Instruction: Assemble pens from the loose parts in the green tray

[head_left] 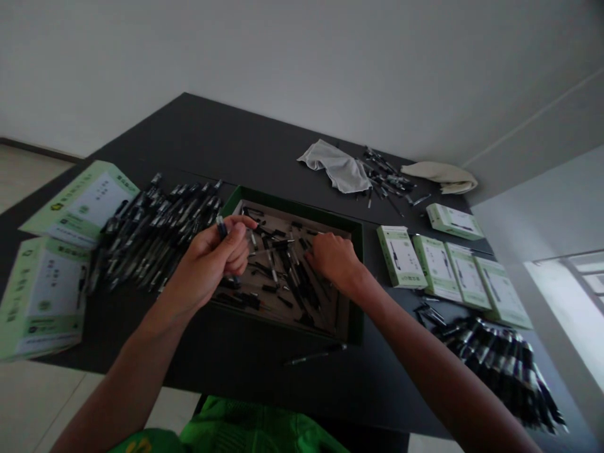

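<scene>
My left hand [214,258] is closed around a pen [221,227], whose dark end pokes out above the thumb. It hovers over the left side of a shallow green-rimmed box [302,211]. Loose pen parts [292,270], among them black caps and clear barrels, lie scattered inside the box. My right hand [333,258] reaches into the right side of the box with its fingers curled downward. Its fingertips are mostly hidden, so what they grip cannot be made out.
A big pile of pens [155,233] lies left of the box, beside two green-and-white cartons [51,296]. One pen [315,356] rests near the front edge. On the right are small pen boxes [401,257] and fanned-out pens [504,365]. Behind are a white cloth [337,165] and more pens [389,179].
</scene>
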Tool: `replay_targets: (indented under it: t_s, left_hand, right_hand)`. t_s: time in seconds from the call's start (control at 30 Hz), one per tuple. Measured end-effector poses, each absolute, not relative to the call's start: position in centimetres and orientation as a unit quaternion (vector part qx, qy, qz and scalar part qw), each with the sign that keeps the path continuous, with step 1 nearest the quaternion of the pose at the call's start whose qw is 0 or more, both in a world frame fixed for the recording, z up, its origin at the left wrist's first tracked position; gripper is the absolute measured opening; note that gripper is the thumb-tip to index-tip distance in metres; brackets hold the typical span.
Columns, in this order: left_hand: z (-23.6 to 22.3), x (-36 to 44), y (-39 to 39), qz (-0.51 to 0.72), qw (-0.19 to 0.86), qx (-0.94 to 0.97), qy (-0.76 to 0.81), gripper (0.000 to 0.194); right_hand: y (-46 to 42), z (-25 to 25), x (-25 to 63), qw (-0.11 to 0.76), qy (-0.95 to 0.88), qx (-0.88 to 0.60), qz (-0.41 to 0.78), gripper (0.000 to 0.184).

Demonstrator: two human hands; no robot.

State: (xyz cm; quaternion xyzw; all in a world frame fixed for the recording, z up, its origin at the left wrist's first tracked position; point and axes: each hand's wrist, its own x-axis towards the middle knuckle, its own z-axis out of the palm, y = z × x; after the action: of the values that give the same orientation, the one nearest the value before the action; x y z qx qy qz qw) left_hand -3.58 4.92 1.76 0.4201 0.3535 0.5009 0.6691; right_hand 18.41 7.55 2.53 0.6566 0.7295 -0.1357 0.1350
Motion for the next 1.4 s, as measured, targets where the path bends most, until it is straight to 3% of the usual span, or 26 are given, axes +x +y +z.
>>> replay_targets:
  t_s: [0.13, 0.3, 0.4, 0.5, 0.57, 0.7, 0.77, 0.87, 0.97, 1.07, 1.17, 1.3, 1.4]
  left_hand:
    - [1.4, -3.7, 4.8, 0.521, 0.65, 0.415, 0.366, 0.032]
    - [0.4, -3.6, 4.8, 0.468, 0.637, 0.49, 0.368, 0.044]
    - [0.2, -3.4, 4.8, 0.434, 0.647, 0.529, 0.336, 0.043]
    - [0.6, -3.3, 5.0, 0.475, 0.621, 0.507, 0.363, 0.028]
    - [1.1, -3.3, 5.2, 0.544, 0.589, 0.453, 0.389, 0.011]
    - [2.0, -3.5, 5.2, 0.611, 0.577, 0.367, 0.399, 0.01]
    - [2.2, -3.5, 5.1, 0.591, 0.595, 0.366, 0.402, 0.011]
    - [2.1, -3.5, 5.0, 0.569, 0.61, 0.387, 0.394, 0.016]
    - [1.4, -3.5, 5.1, 0.595, 0.563, 0.41, 0.4, 0.028]
    - [0.4, -3.6, 5.2, 0.582, 0.548, 0.438, 0.411, 0.044]
    - [-0.2, -3.7, 5.1, 0.527, 0.575, 0.488, 0.392, 0.044]
    - [0.3, -3.6, 5.1, 0.552, 0.565, 0.486, 0.375, 0.027]
    - [1.0, -3.5, 5.2, 0.623, 0.541, 0.434, 0.362, 0.02]
  right_hand:
    - [7.6, 3.2, 19.4, 0.102, 0.741, 0.645, -0.156, 0.026]
    - [7.3, 5.3, 18.6, -0.174, 0.8, 0.497, -0.288, 0.017]
    - [7.2, 6.2, 16.9, -0.236, 0.821, 0.405, -0.325, 0.015]
    - [7.5, 6.3, 16.1, -0.227, 0.834, 0.399, -0.306, 0.012]
    - [7.8, 5.9, 16.1, -0.202, 0.827, 0.454, -0.262, 0.026]
    - [8.0, 4.1, 15.4, -0.035, 0.805, 0.555, -0.205, 0.05]
    - [7.9, 3.1, 14.4, 0.058, 0.806, 0.559, -0.185, 0.044]
    - [7.9, 2.7, 13.5, 0.106, 0.807, 0.558, -0.162, 0.029]
    - [8.7, 3.8, 14.1, 0.061, 0.814, 0.552, -0.17, 0.031]
    - [9.4, 5.2, 14.6, -0.077, 0.842, 0.492, -0.21, 0.039]
    - [9.5, 6.2, 13.9, -0.15, 0.877, 0.385, -0.247, 0.03]
    - [9.3, 6.8, 14.2, -0.111, 0.891, 0.357, -0.256, 0.034]
    - [9.3, 6.7, 16.3, -0.041, 0.852, 0.481, -0.203, 0.039]
